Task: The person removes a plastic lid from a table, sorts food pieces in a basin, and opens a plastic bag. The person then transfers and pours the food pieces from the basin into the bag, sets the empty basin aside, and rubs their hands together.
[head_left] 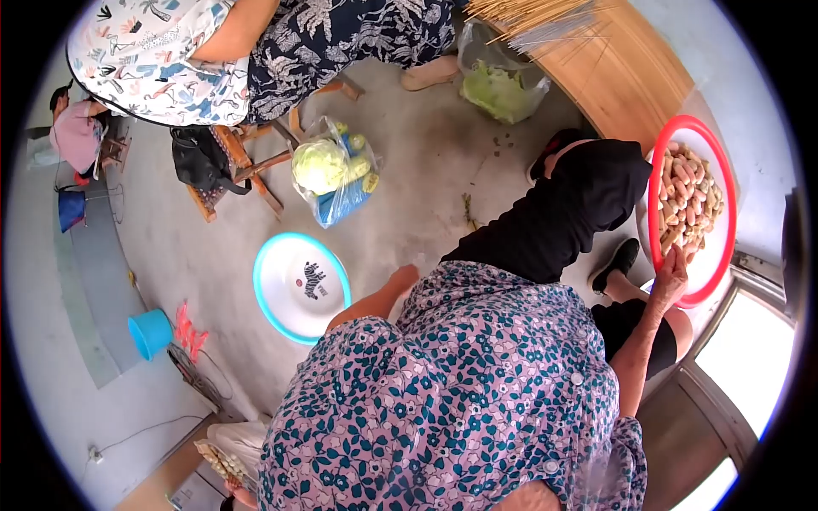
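My right hand (671,279) is at the near rim of a red-rimmed white basin (714,277). Its fingers are closed on a short tan sausage-like piece at the edge of the heap. Many similar brown and pinkish pieces (688,192) fill the basin. My left forearm (371,302) comes out of the floral sleeve and bends across my lap. Of my left hand (404,278) only a small, unclear part shows beside the shirt, and its fingers cannot be made out. Black cloth (550,217) covers my leg.
A wooden table (635,72) carries thin sticks (528,17). Bags of greens (503,89) and a cabbage (319,166) lie on the floor. A blue-rimmed basin (273,294), a blue bucket (151,333) and a stool (234,157) stand around. A person in a printed top (162,68) sits opposite.
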{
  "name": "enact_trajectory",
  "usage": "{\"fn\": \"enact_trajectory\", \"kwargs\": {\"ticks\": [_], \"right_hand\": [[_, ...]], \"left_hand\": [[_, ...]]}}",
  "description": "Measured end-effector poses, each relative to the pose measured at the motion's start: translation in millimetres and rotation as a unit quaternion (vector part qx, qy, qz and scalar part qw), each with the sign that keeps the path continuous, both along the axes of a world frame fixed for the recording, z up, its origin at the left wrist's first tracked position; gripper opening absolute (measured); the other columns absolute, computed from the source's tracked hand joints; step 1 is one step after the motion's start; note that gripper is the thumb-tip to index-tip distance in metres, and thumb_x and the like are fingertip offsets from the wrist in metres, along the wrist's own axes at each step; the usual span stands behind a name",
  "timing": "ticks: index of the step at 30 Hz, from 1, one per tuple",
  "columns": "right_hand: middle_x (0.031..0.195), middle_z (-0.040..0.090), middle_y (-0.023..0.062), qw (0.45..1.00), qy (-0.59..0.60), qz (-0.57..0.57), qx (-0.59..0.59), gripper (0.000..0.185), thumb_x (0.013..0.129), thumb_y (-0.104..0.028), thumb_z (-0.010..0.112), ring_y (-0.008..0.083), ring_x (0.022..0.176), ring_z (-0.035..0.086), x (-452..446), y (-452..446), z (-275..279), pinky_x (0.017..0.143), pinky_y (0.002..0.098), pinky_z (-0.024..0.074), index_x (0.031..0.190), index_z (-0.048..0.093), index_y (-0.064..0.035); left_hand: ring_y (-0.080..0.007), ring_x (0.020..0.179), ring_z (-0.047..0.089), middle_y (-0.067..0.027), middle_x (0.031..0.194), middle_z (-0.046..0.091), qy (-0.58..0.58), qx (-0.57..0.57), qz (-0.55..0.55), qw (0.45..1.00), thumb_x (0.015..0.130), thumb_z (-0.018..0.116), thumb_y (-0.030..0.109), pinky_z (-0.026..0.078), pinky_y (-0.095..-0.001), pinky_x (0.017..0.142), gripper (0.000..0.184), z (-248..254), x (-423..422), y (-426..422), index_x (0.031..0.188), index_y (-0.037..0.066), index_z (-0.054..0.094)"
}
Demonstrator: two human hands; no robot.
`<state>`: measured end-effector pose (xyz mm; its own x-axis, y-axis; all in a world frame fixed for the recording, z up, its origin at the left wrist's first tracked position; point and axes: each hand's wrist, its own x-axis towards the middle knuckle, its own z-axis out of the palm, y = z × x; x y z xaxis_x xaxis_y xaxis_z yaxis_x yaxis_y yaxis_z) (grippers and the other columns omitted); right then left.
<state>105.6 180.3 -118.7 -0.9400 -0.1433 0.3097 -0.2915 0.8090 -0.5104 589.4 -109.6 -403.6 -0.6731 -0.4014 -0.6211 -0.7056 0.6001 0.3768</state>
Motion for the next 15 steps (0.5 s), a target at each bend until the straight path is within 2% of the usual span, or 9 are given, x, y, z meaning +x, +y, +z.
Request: {"fn": "enact_trajectory", "kwargs": {"ticks": [2,4,5,6,7,8,10,11,15], "right_hand": [[0.079,0.067,0.0118,0.996,-0.080,-0.037,-0.010,0.025,0.089,-0.022,0.055,0.0223,0.071,0.063,-2.2,4.5,-1.0,0.068,0.0332,0.0482,0.106,0.066,-0.0092],[0.081,0.068,0.0130,1.000,0.026,0.003,-0.001,0.025,0.087,-0.023,0.056,0.0232,0.073,0.065,-2.3,5.8,-7.6,0.067,0.0334,0.0483,0.105,0.067,-0.0091],[0.082,0.068,0.0136,1.000,0.005,-0.011,-0.011,0.025,0.087,-0.024,0.056,0.0241,0.074,0.065,-0.4,3.3,-4.1,0.068,0.0338,0.0484,0.104,0.067,-0.0094],[0.083,0.067,0.0141,0.999,-0.020,-0.024,-0.019,0.025,0.087,-0.024,0.056,0.0251,0.075,0.065,3.4,-1.9,2.1,0.068,0.0341,0.0484,0.104,0.067,-0.0096],[0.082,0.067,0.0143,1.000,-0.007,-0.022,-0.021,0.025,0.087,-0.025,0.056,0.0255,0.075,0.065,2.6,-3.1,0.9,0.069,0.0344,0.0485,0.103,0.067,-0.0099],[0.082,0.067,0.0145,1.000,0.005,-0.020,-0.022,0.024,0.087,-0.026,0.056,0.0260,0.075,0.065,3.8,-4.7,1.1,0.069,0.0348,0.0485,0.102,0.067,-0.0101],[0.085,0.067,0.0149,0.999,-0.007,-0.033,0.000,0.023,0.088,-0.024,0.056,0.0280,0.079,0.065,6.0,-4.8,2.4,0.071,0.0364,0.0484,0.101,0.067,-0.0099],[0.086,0.066,0.0152,0.999,-0.008,-0.037,0.010,0.022,0.088,-0.024,0.055,0.0288,0.079,0.065,8.6,-7.7,6.6,0.071,0.0368,0.0484,0.101,0.067,-0.0100],[0.085,0.066,0.0171,0.999,-0.014,-0.043,0.014,0.023,0.088,-0.024,0.055,0.0310,0.081,0.064,10.4,-10.9,8.9,0.073,0.0378,0.0487,0.102,0.067,-0.0114]], "left_hand": [[-0.0373,0.088,0.060,-0.0227,0.086,0.062,-0.053,0.001,-0.112,0.992,0.061,0.063,0.001,0.050,-0.0427,0.075,0.015,-16.0,20.3,8.9,0.076,0.001,0.066],[-0.0350,0.094,0.060,-0.0229,0.091,0.063,-0.097,-0.010,-0.232,0.968,0.059,0.064,-0.002,0.050,-0.0401,0.078,0.018,-31.0,1.1,2.4,0.076,0.001,0.067],[-0.0350,0.094,0.060,-0.0229,0.091,0.063,-0.088,-0.015,-0.242,0.966,0.059,0.064,-0.002,0.050,-0.0401,0.078,0.018,-14.7,-19.3,-2.8,0.076,0.001,0.067],[-0.0353,0.090,0.060,-0.0219,0.091,0.063,-0.053,0.011,-0.056,0.997,0.061,0.064,0.002,0.050,-0.0409,0.077,0.015,32.5,-39.3,-10.8,0.076,0.002,0.067],[-0.0355,0.086,0.061,-0.0209,0.091,0.063,-0.016,0.038,0.131,0.991,0.063,0.063,0.006,0.050,-0.0417,0.075,0.013,59.0,-56.0,-20.3,0.075,0.003,0.066],[-0.0355,0.086,0.061,-0.0209,0.091,0.063,-0.011,0.040,0.120,0.992,0.063,0.063,0.006,0.050,-0.0417,0.075,0.013,51.0,-67.1,-32.0,0.075,0.003,0.066],[-0.0359,0.083,0.061,-0.0180,0.087,0.064,-0.004,0.120,0.263,0.957,0.069,0.058,0.015,0.051,-0.0423,0.074,0.014,22.9,-83.4,-52.9,0.074,0.005,0.065],[-0.0341,0.082,0.062,-0.0169,0.083,0.065,0.116,0.054,0.204,0.971,0.073,0.052,0.019,0.051,-0.0426,0.074,0.019,18.0,-87.3,-56.2,0.073,0.004,0.064],[-0.0336,0.080,0.062,-0.0165,0.078,0.064,0.165,0.042,0.250,0.953,0.072,0.054,0.019,0.051,-0.0429,0.072,0.018,23.7,-125.4,-72.9,0.073,0.004,0.065]]}}
